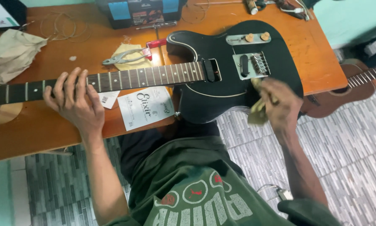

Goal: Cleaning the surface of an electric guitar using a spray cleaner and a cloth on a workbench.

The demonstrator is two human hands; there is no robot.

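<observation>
The black guitar is lying flat across the wooden table, body to the right, neck running out to the left. The left hand is reaching over the neck, fingers draped across the fretboard and curled on it, pinning it down. The right hand is sitting at the lower edge of the body, just below the bridge, clenched around a yellowish cloth; it is blurring, so the exact finger hold is hard to make out. Under the neck a white paper packet is lying on the table, and just above the neck a pair of pliers is resting on a second cloth. Coiled strings are lying near the far edge. A brown guitar is standing off the table's right end.
</observation>
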